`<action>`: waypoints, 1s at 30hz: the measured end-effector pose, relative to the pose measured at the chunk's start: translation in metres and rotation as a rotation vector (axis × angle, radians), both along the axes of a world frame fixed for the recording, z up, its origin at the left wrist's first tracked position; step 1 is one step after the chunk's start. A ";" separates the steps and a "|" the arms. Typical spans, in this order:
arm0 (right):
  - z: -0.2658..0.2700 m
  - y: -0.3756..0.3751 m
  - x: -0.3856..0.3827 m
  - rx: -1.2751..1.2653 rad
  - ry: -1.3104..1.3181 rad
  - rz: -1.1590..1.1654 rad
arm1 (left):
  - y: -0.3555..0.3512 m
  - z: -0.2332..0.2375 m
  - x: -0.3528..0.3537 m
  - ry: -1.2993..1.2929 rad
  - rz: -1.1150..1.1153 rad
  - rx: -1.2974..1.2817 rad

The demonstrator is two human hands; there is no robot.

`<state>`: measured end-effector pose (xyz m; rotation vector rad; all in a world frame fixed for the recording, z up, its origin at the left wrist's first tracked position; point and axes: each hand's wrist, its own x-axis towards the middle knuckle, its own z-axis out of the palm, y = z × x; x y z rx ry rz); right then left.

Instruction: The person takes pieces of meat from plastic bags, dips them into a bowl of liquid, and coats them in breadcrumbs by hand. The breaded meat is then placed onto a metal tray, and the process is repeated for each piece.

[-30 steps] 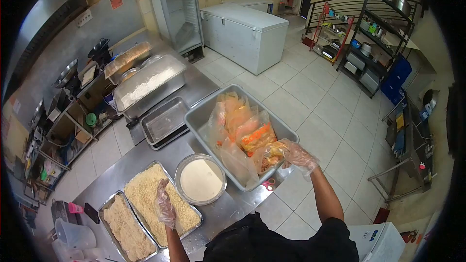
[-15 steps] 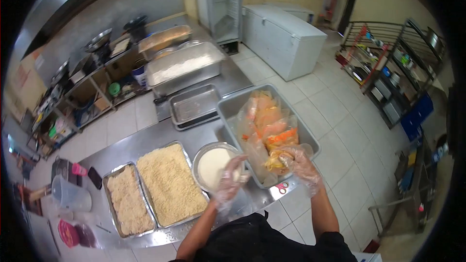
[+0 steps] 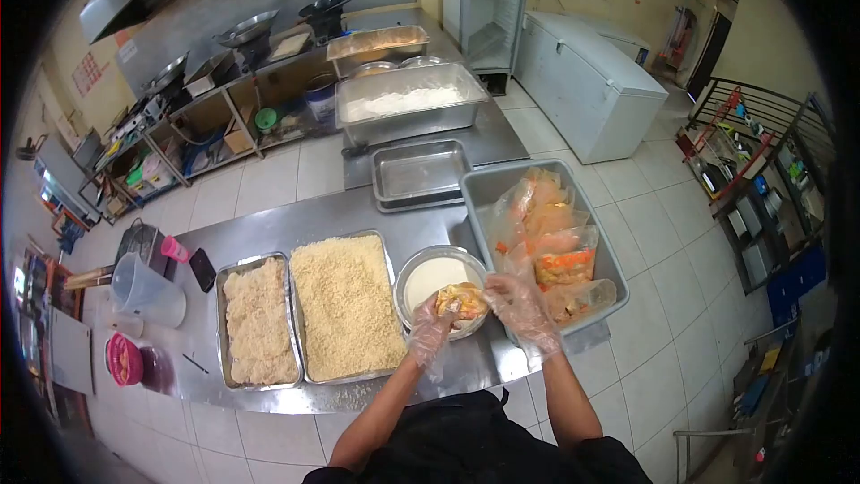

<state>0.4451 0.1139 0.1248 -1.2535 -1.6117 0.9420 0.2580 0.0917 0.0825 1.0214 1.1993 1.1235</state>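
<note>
Both of my hands wear clear plastic gloves. Over a round metal bowl (image 3: 400,303) of white batter (image 3: 428,280) is a yellow-orange piece of marinated meat (image 3: 462,303). My left hand (image 3: 431,333) is closed on its left side. The bent fingers of my right hand (image 3: 525,312) are closed at its right edge. To the right, a grey tub (image 3: 613,262) holds several clear bags (image 3: 566,255) of orange food. A tray of pale crumbs (image 3: 348,305) stands left of the bowl, and beyond it a narrower tray of crumb-coated pieces (image 3: 258,323).
A shallow metal tray (image 3: 419,172) lies behind the bowl, with a deep pan of white flour (image 3: 405,104) farther back. Toward the left stand a clear plastic jug (image 3: 149,294), a phone (image 3: 203,271) and a pink basket (image 3: 124,359). A white chest freezer (image 3: 587,81) is across the floor.
The marinated piece has moved left from the grey tub to above the batter bowl. My left hand has closed on it, and my right hand has come left with it. The view has shifted.
</note>
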 end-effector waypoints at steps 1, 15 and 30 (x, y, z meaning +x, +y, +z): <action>-0.005 -0.001 -0.007 -0.059 0.019 0.070 | -0.001 -0.002 -0.002 0.015 -0.021 0.027; -0.033 0.003 -0.028 -0.121 -0.178 0.100 | -0.001 -0.050 -0.023 -0.042 0.116 -0.156; -0.132 0.074 -0.063 -0.048 -0.583 0.005 | 0.026 -0.136 -0.055 0.985 0.191 0.245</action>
